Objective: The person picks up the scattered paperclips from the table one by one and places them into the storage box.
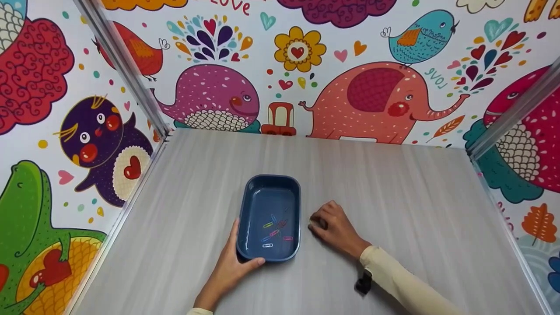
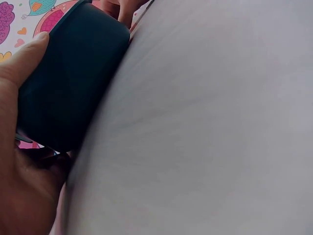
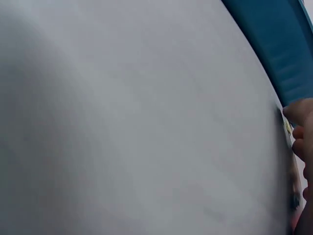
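Observation:
A dark blue rectangular tray [image 1: 271, 181] stands on the table with several coloured paper clips [image 1: 274, 234] scattered in its nearer half. With the thumb at the near rim and the fingers along the left side, my left hand [image 1: 232, 262] grips the tray's near left corner. In the left wrist view that thumb [image 2: 30, 56] lies against the tray's outer wall. Just right of the tray, apart from it, my right hand [image 1: 334, 227] is low over the table with curled fingers. A tiny yellowish thing, seemingly a paper clip, shows at its fingertips [image 1: 313, 226], mostly hidden.
The pale wood-grain table [image 1: 210, 162] is bounded by printed cartoon walls [image 1: 288, 87] at the back and both sides. Metal corner posts [image 1: 127, 65] rise at the back corners. A black strap device [image 1: 363, 282] sits at the right wrist.

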A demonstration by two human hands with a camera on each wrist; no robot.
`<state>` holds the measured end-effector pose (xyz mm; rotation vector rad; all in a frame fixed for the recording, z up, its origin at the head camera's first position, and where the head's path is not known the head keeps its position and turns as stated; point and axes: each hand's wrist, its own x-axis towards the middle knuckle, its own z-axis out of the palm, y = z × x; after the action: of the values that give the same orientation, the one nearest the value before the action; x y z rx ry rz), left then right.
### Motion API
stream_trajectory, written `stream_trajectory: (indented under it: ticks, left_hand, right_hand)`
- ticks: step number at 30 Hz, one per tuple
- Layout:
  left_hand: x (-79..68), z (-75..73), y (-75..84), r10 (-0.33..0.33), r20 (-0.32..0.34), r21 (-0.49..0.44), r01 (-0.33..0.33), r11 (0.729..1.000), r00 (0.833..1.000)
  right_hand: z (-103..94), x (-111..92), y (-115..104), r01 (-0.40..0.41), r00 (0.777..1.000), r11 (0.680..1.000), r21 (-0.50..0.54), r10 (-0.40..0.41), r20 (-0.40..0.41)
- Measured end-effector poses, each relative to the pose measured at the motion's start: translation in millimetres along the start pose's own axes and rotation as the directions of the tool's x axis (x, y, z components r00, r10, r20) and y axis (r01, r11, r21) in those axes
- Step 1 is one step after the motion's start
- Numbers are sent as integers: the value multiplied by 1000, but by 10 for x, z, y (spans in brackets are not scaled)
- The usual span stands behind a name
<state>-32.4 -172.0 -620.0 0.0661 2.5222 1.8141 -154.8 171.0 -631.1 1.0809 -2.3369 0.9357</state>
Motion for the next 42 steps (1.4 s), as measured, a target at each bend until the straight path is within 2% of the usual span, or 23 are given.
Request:
stream_trajectory:
  ticks: [5, 8, 12, 14, 21, 27, 30, 37, 42]
  left_hand:
    - [5, -3, 2, -2, 1, -7, 2, 1000, 1000]
    - [0, -3, 4, -8, 4, -5, 8, 1000, 1000]
    - [1, -8, 8, -1, 4, 2, 1, 1000, 1000]
    - [1, -10, 8, 3, 3, 5, -3, 1000, 1000]
    - [-11, -3, 5, -2, 5, 7, 2, 1000, 1000]
    - [-10, 2, 16, -7, -3, 22, 7, 1000, 1000]
    - [-5, -3, 18, -15, -5, 25, 15, 1000, 1000]
    - [-3, -5, 19, -17, -4, 30, 17, 999, 1000]
    - [-9, -3, 25, -15, -1, 23, 15, 1000, 1000]
  right_hand:
    - [1, 3, -12, -33, 999, 999, -24, 32, -9]
    - [-19, -1, -20, -98, 995, 995, -33, 98, 1]
    - [-52, -2, -25, -206, 978, 978, -43, 207, 33]
    - [-57, 6, -17, -229, 972, 973, -40, 231, 50]
    - [-83, 52, -10, -205, 972, 979, 10, 202, 122]
    - [-85, 86, 2, -150, 984, 988, 29, 146, 101]
    - [-85, 92, -4, -161, 982, 987, 25, 157, 103]
    - [-97, 103, -26, -235, 962, 972, 16, 230, 149]
    - [-84, 82, -25, -214, 966, 977, -15, 214, 143]
